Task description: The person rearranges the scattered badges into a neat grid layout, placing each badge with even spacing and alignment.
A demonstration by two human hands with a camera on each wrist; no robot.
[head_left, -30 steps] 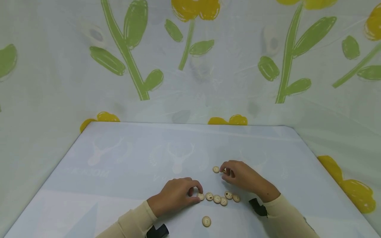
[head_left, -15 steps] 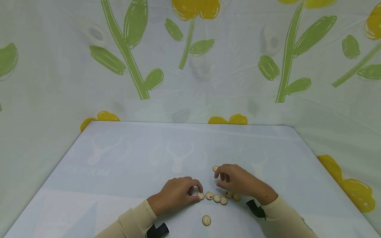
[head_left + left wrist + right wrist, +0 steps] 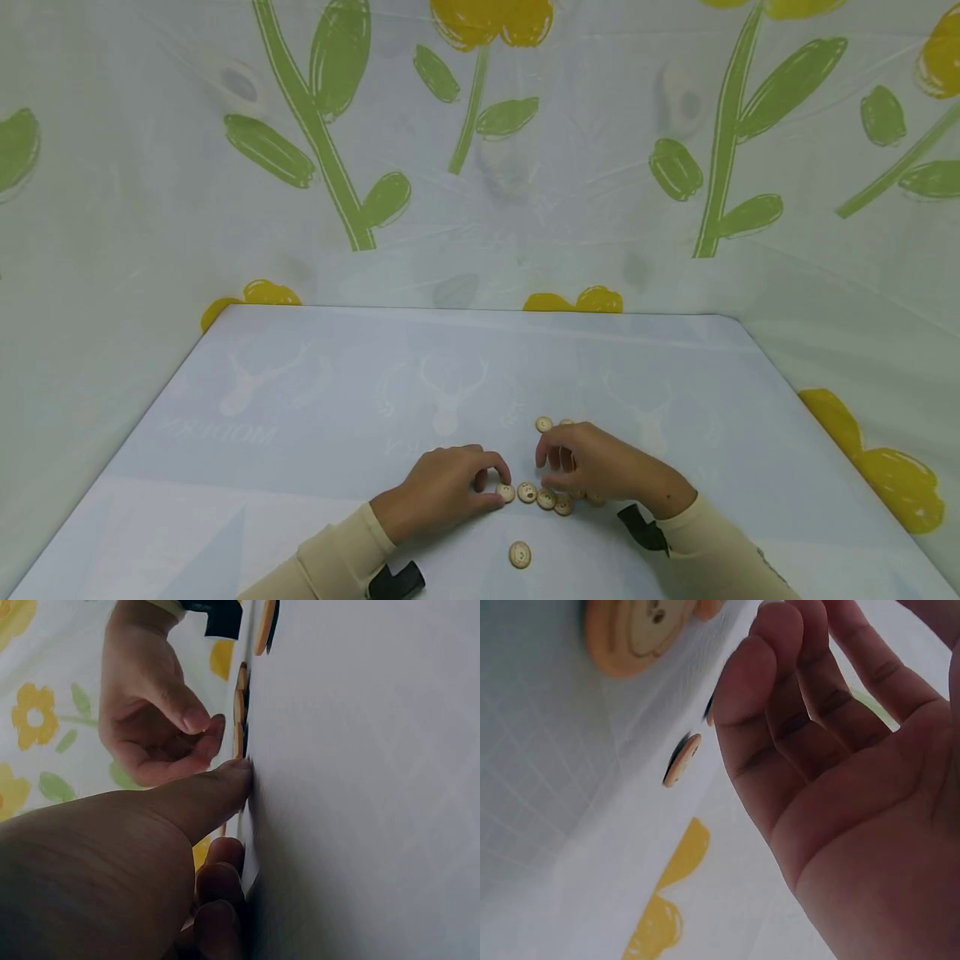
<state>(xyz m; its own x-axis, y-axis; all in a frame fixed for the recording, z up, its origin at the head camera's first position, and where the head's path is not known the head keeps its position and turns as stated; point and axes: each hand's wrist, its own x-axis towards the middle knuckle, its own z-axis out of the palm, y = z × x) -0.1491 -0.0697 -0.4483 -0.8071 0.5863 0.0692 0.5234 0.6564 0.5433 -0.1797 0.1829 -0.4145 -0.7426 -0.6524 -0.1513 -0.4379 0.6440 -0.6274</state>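
Behind everything we see a flowered cloth (image 3: 600, 183), and before it the pale tabletop (image 3: 300, 433) that carries all the buttons. The left hand (image 3: 453, 487) has its thumb and forefinger curled around the sides of the end button (image 3: 506, 493), at the left of an uneven row. The right hand (image 3: 596, 460) is loosely curved above the right part of this row; its thumb stands apart from the fingers, and we find no button in it. The row continues with a second button (image 3: 527, 492), a third button (image 3: 546, 498) and a fourth button (image 3: 563, 504); its right end is partly hidden. Two far buttons (image 3: 543, 425) lie beyond the right hand, and one near button (image 3: 520, 555) lies on our side of the row.

We judge that the step in hand is lining up the buttons. The next move seems to call for a light fingertip pinch, while the left hand steadies its end.
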